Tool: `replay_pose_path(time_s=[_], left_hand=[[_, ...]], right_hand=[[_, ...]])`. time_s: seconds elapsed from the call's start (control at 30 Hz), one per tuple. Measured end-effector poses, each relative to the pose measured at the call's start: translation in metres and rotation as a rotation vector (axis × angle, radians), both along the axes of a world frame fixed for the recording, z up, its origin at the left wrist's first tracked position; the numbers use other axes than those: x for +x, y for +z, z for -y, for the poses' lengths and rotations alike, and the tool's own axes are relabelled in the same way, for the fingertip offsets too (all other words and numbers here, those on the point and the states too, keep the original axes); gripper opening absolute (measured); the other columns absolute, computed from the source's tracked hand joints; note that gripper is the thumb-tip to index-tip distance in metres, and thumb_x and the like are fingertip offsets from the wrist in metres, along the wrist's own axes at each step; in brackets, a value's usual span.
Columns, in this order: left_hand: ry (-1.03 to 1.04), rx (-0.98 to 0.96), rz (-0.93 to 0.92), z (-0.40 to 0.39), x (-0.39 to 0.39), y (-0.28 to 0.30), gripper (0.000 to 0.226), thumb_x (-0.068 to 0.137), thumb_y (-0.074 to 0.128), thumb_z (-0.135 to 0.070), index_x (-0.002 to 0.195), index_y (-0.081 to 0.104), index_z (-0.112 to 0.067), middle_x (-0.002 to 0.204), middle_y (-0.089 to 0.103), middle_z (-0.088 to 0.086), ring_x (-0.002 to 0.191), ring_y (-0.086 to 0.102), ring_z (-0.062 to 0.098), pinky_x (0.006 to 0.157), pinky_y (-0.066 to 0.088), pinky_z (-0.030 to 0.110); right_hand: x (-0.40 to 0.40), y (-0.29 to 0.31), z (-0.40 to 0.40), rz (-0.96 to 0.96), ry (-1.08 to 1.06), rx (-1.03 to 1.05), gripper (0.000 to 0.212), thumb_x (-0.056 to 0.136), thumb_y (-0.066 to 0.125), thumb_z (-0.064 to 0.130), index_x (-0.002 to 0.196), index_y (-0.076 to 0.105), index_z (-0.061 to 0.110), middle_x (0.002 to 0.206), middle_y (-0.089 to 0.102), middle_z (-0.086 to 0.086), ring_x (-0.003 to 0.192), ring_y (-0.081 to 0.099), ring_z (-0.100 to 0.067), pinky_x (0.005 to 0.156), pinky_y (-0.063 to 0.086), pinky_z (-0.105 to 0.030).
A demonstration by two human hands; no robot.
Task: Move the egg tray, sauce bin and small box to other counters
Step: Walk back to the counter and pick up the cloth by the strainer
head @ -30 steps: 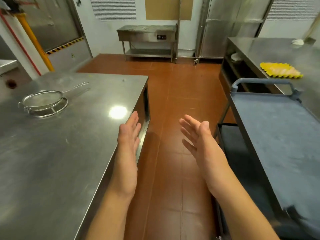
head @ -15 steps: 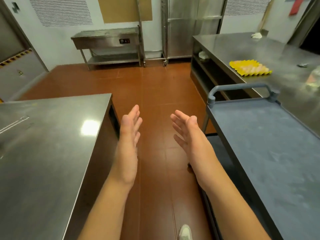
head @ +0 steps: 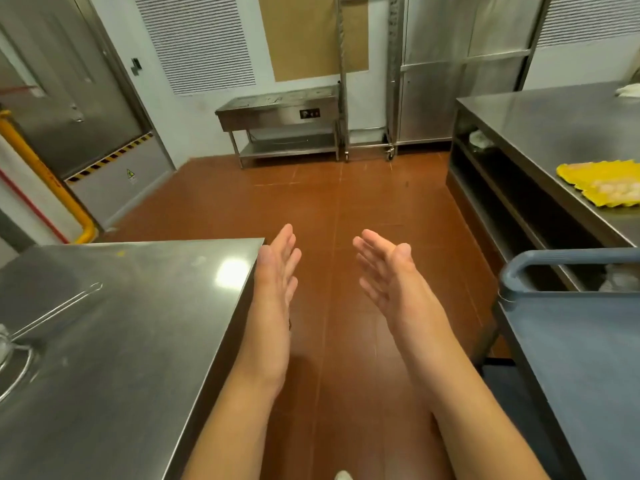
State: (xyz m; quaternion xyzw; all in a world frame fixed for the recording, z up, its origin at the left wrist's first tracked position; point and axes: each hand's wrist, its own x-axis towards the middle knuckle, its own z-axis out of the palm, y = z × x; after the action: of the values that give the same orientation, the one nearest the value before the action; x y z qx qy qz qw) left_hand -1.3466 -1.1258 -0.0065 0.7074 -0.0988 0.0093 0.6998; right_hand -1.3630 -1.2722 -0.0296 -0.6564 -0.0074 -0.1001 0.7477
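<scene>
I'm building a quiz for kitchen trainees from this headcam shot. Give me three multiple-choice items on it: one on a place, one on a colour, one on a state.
1. Where is the egg tray?
A. On the steel counter at far right
B. On the grey cart
C. On the floor

2. What colour is the egg tray?
A. Blue
B. Yellow
C. White

3. How are the two hands?
A. Both gripping the cart handle
B. One holding the strainer
C. Both open, holding nothing

Answers:
1 A: the egg tray lies on the right counter, beyond the cart.
2 B: its moulded rim is bright yellow.
3 C: the left hand and the right hand hang over the floor with straight fingers, palms facing.
</scene>
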Motion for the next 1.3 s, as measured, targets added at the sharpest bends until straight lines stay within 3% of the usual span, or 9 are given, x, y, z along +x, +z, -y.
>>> replay_pose_path(time_s=[0.07, 0.3, 0.63, 1.0, 1.17, 1.3], left_hand=[[0.001, 0.000, 0.013, 0.006, 0.039, -0.005, 0.087, 0.073, 0.023, -0.084, 0.149, 0.038, -0.044, 0.152, 0.042, -0.026, 0.139, 0.038, -0.007, 0.124, 0.022, 0.041], [-0.059, -0.043, -0.011, 0.042, 0.184, -0.017, 0.074, 0.086, 0.016, -0.076, 0.150, 0.037, -0.043, 0.151, 0.043, -0.026, 0.136, 0.041, -0.009, 0.123, 0.024, 0.039], [-0.232, -0.017, -0.063, 0.132, 0.336, -0.030, 0.074, 0.087, 0.015, -0.072, 0.151, 0.034, -0.041, 0.154, 0.039, -0.026, 0.139, 0.038, -0.008, 0.124, 0.021, 0.039], [-0.062, -0.027, -0.004, 0.205, 0.518, -0.016, 0.076, 0.087, 0.015, -0.072, 0.152, 0.034, -0.038, 0.156, 0.039, -0.021, 0.139, 0.039, -0.004, 0.123, 0.023, 0.041], [0.057, -0.005, -0.041, 0.189, 0.574, -0.027, 0.086, 0.077, 0.021, -0.083, 0.151, 0.033, -0.043, 0.156, 0.036, -0.025, 0.140, 0.036, -0.006, 0.124, 0.020, 0.041], [0.157, 0.019, -0.058, 0.161, 0.634, -0.038, 0.084, 0.077, 0.020, -0.086, 0.150, 0.032, -0.048, 0.155, 0.034, -0.030, 0.140, 0.035, -0.009, 0.124, 0.021, 0.041]], right_hand=[[0.037, -0.005, 0.012, -0.007, -0.011, -0.010, 0.090, 0.066, 0.030, 0.095, 0.138, 0.047, 0.045, 0.136, 0.056, 0.030, 0.128, 0.047, 0.013, 0.107, 0.038, -0.018], [0.159, -0.002, 0.050, -0.041, -0.135, -0.092, 0.080, 0.079, 0.024, 0.081, 0.145, 0.044, 0.041, 0.139, 0.052, 0.031, 0.129, 0.046, 0.013, 0.109, 0.036, -0.018], [0.289, -0.015, 0.132, -0.114, -0.300, -0.122, 0.074, 0.085, 0.021, 0.078, 0.146, 0.043, 0.041, 0.141, 0.051, 0.029, 0.130, 0.046, 0.011, 0.113, 0.035, -0.022], [0.489, 0.007, 0.212, -0.033, -0.129, -0.141, 0.067, 0.091, 0.018, 0.069, 0.147, 0.040, 0.042, 0.145, 0.048, 0.029, 0.133, 0.042, 0.011, 0.111, 0.033, -0.019], [0.570, -0.004, 0.201, -0.084, 0.014, -0.112, 0.060, 0.085, 0.020, 0.078, 0.134, 0.044, 0.055, 0.135, 0.051, 0.038, 0.129, 0.044, 0.013, 0.108, 0.033, -0.018], [0.641, -0.019, 0.176, -0.130, 0.116, -0.134, 0.068, 0.083, 0.020, 0.079, 0.140, 0.044, 0.050, 0.144, 0.050, 0.029, 0.134, 0.044, 0.002, 0.114, 0.032, -0.027]])
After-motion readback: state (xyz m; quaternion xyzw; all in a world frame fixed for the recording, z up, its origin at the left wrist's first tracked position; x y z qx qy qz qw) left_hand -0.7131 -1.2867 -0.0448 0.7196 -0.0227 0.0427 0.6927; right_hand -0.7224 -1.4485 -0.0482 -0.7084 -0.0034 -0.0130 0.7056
